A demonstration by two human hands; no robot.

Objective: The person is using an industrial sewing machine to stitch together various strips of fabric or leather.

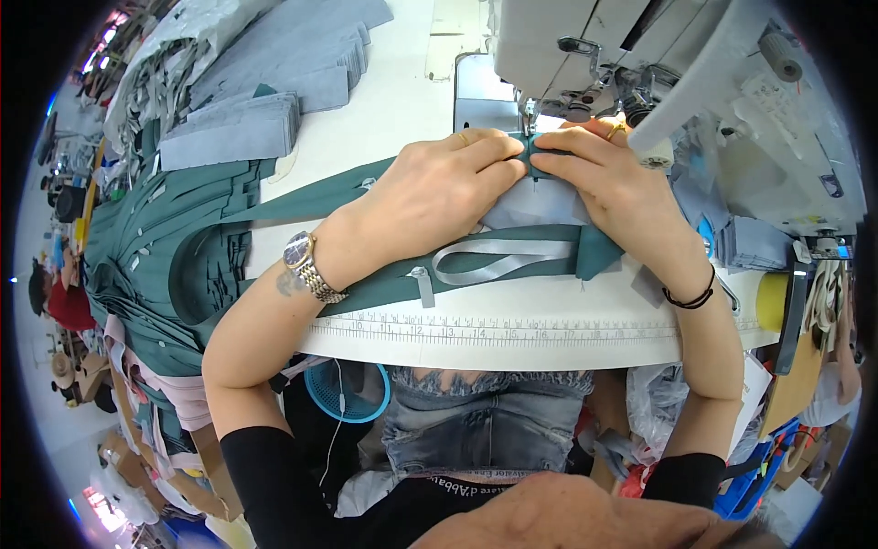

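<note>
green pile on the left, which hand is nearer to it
Left. The left hand is to the right of the green pile; the right hand is farther right, beyond the left.

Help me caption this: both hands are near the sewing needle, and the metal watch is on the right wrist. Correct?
The wrist is wrong: the head view shows the metal watch on the left wrist. The left hand and right hand are near the needle.

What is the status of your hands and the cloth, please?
Left hand, right hand: both on green strip, at sewing machine. Grey ribbon loop nearer table edge. Nothing visibly blocking.
</note>
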